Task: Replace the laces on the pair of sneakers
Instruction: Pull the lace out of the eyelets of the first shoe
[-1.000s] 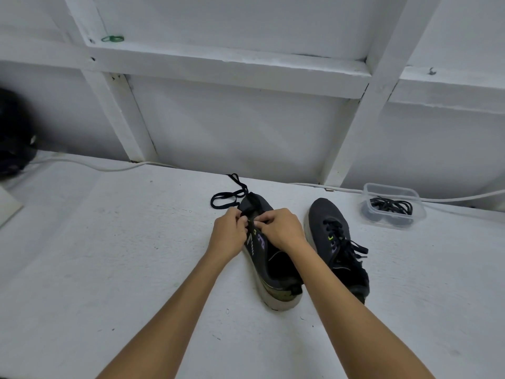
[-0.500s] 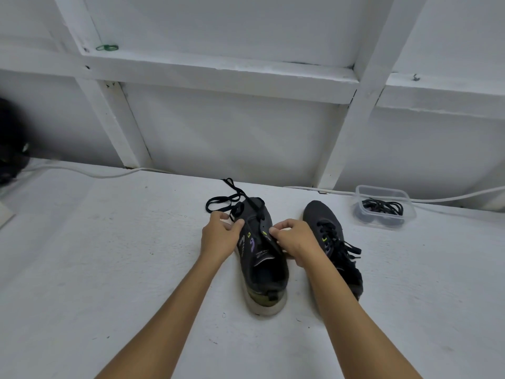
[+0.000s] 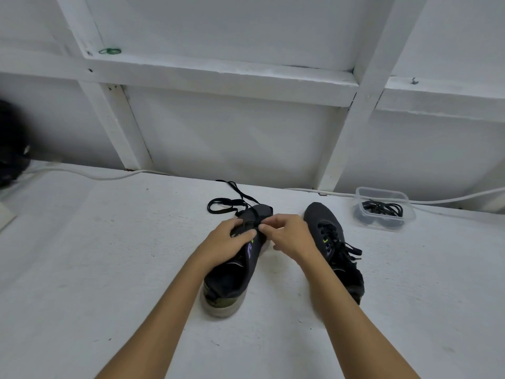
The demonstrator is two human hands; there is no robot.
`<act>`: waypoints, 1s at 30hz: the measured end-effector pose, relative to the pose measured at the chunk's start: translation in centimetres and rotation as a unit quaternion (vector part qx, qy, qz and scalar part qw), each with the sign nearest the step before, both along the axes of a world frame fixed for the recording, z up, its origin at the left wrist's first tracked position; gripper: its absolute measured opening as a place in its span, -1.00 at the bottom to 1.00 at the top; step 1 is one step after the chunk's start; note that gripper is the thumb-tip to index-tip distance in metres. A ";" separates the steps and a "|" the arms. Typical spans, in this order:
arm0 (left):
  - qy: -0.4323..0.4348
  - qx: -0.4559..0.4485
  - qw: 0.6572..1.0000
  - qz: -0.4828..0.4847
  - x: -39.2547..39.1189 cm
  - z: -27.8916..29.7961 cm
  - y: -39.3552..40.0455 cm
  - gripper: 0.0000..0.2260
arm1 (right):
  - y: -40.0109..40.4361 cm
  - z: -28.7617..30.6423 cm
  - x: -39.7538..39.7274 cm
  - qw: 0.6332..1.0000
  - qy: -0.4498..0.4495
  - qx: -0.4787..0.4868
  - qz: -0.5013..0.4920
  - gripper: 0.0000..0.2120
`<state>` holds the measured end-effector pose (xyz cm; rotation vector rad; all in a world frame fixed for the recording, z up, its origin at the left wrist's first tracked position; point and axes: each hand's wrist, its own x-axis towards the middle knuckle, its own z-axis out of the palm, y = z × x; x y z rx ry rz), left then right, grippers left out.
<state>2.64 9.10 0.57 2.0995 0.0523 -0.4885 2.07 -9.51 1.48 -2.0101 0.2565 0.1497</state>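
Two dark sneakers stand on the white table. The left sneaker is tilted with its heel toward me, and a loose black lace trails from its toe onto the table. My left hand grips the sneaker's upper around the eyelets. My right hand pinches at the same eyelet area from the right; the lace between its fingertips is hidden. The right sneaker stands beside it, fully laced in black.
A clear plastic box holding black laces sits at the back right. A white cable runs along the wall. A dark object is at the far left edge. White wooden framing rises behind the table.
The left sneaker has tipped and swung, heel now further left. My hands came back together over its eyelets after being slightly apart.
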 end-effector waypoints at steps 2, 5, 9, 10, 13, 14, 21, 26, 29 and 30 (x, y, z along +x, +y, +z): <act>0.001 -0.012 0.999 -0.044 -0.3 0.3 -0.3 -0.31 | 0.4 -0.3 0.3 0.999 -0.018 -0.025 0.012 -0.89; -0.015 0.001 0.995 -0.096 -0.6 0.6 -0.7 -0.35 | 0.9 -0.9 0.7 0.999 -0.020 -0.038 -0.005 -0.91; -0.024 0.054 0.995 -0.079 -0.6 0.6 -0.7 -0.29 | 0.9 -0.5 1.3 0.989 -0.020 -0.139 0.054 -0.92; -0.020 0.057 0.995 -0.075 -0.6 0.5 -0.7 -0.31 | 0.9 -0.2 1.6 0.986 -0.027 -0.150 0.061 -0.91; -0.030 0.059 0.996 -0.058 -0.7 0.5 -0.9 -0.34 | 0.7 0.1 2.3 0.984 -0.066 -0.163 0.042 -0.94; -0.031 0.057 0.996 -0.055 -0.8 0.4 -0.9 -0.35 | 0.7 -0.1 2.3 0.987 -0.072 -0.145 0.021 -0.94; -0.041 0.060 0.997 -0.040 -1.0 0.4 -1.0 -0.36 | 0.8 -1.2 0.4 0.996 0.003 0.045 -0.071 -0.82; -0.046 0.058 0.996 -0.042 -1.1 0.7 -1.1 -0.38 | 1.0 -1.6 0.0 0.998 -0.044 -0.034 -0.040 -0.84; -0.038 0.056 0.997 -0.039 -1.2 0.7 -1.1 -0.39 | 1.0 -1.6 0.7 0.995 -0.071 -0.060 -0.035 -0.82; -0.034 0.053 0.997 -0.037 -1.2 0.8 -1.2 -0.39 | 1.0 -1.5 1.0 0.994 -0.080 -0.038 -0.060 -0.83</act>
